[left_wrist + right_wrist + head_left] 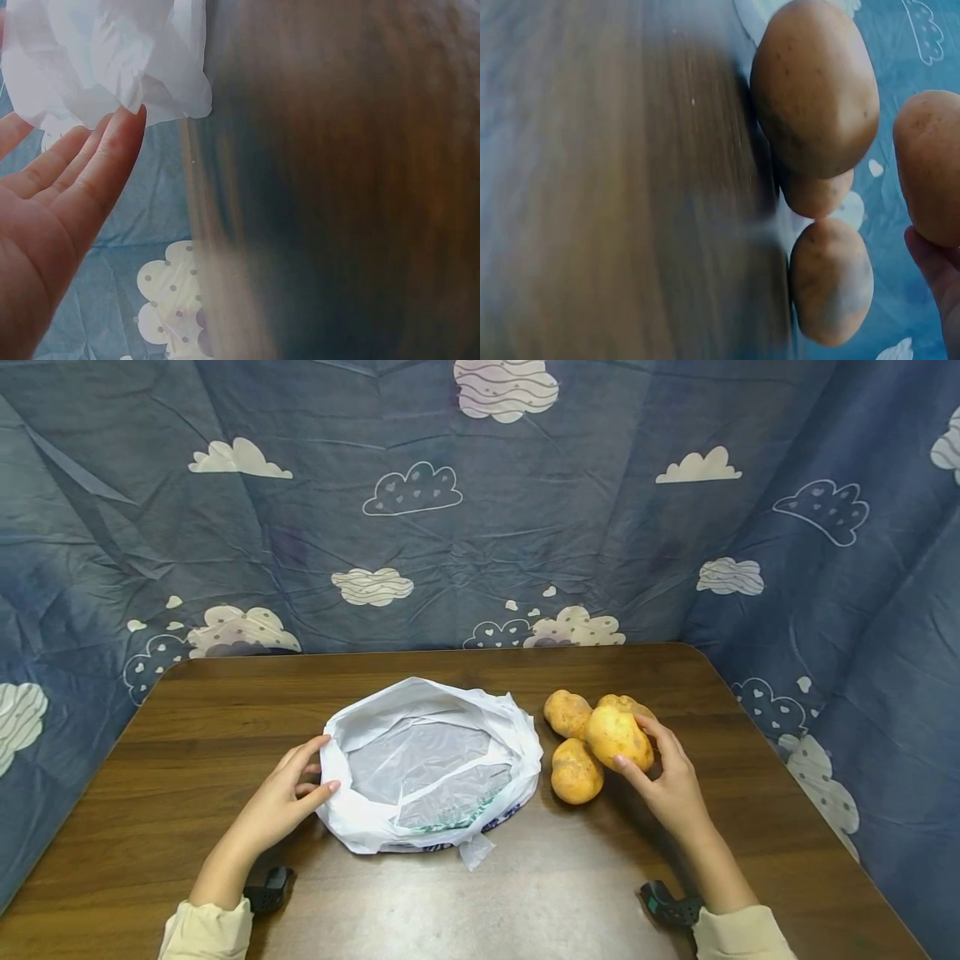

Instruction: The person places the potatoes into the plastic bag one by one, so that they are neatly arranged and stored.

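An opened white plastic bag (pixel 341 814) sits on the table, its mouth facing up and its inside visible. My left hand (pixel 288 793) is at the bag's left rim, thumb and forefinger spread apart against it. In the left wrist view, the nearly straight fingers (pixel 97 161) reach the white plastic. My right hand (pixel 667 785) grips a potato (pixel 618 737) between thumb and fingers, raised off the table in the right wrist view (pixel 934 169). Beside it lie a lower potato (pixel 576 772), an upper-left potato (pixel 567 713) and a partly hidden one behind (pixel 633 703).
The brown wooden table (pixel 142 802) ends at a blue cloud-patterned curtain (pixel 315 527) behind and to the sides. Black wrist devices sit at the left wrist (pixel 268 891) and the right wrist (pixel 667 906).
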Tool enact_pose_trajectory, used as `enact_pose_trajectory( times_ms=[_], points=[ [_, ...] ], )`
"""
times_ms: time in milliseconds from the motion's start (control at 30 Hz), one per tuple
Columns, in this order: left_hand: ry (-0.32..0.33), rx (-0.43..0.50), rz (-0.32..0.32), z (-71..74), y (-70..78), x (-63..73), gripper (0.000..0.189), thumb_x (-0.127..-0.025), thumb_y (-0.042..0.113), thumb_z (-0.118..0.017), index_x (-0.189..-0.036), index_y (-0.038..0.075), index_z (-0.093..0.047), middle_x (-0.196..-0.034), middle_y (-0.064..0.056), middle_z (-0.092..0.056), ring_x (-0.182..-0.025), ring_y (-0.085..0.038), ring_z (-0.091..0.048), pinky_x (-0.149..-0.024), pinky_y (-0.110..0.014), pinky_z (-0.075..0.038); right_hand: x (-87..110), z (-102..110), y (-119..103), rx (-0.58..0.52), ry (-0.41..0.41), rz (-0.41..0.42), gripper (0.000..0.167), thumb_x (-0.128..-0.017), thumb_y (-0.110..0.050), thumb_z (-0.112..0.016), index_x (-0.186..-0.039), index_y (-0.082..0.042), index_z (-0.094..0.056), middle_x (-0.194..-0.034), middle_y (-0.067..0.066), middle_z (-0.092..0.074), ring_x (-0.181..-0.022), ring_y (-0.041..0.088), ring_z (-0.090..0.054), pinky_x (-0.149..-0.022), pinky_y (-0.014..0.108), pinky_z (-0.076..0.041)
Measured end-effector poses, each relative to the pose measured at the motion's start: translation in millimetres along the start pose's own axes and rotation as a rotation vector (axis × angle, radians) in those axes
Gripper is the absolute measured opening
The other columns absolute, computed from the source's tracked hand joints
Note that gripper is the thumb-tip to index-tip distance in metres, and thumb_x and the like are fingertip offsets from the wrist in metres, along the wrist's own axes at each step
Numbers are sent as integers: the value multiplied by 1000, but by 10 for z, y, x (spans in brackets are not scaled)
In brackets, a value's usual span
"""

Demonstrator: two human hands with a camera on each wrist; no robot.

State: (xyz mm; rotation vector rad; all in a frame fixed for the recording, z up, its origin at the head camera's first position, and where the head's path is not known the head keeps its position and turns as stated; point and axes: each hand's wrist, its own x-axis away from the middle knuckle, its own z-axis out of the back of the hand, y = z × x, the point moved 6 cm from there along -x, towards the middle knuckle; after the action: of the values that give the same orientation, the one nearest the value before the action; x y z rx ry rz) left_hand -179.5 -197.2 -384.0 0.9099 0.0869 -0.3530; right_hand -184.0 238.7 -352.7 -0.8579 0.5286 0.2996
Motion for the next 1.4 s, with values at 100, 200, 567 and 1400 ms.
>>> enact_pose_trajectory(
  times_ms=[100, 200, 567, 1400],
  points=[
    [0, 1, -7, 11, 66, 0, 58, -84, 2, -61, -133, -6, -32, -126, -25, -36, -100, -38, -49, -77, -45, -49, -36, -42, -67, -9, -11, 38, 59, -68, 12, -70, -121, 10, -44, -117, 26, -47, -104, 34, -44, -86, 7, -32],
    [1, 1, -8, 24, 115, -1, 57, -84, 0, -61, -132, -8, -32, -125, -27, -37, -100, -39, -49, -77, -46, -48, -77, -97, -120, -25, -32, 71, 60, -69, 11, -71, -122, 11, -44, -119, 27, -46, -106, 37, -44, -89, 8, -31],
    [-5, 2, -5, -36, -247, -33, 62, -84, 10, -64, -137, 2, -31, -129, -20, -36, -103, -34, -49, -77, -40, -50, -202, -314, -312, -55, -84, 128, 59, -69, 8, -72, -121, 10, -44, -118, 24, -48, -109, 35, -43, -95, 14, -29],
    [-11, -6, 6, -44, -269, -16, 62, -84, 10, -64, -137, 2, -31, -130, -20, -35, -103, -35, -49, -78, -40, -50, -290, -975, -217, -82, -229, 202, 61, -77, -19, -72, -129, -7, -42, -123, 9, -46, -114, 22, -42, -96, 41, -35]
  ],
)
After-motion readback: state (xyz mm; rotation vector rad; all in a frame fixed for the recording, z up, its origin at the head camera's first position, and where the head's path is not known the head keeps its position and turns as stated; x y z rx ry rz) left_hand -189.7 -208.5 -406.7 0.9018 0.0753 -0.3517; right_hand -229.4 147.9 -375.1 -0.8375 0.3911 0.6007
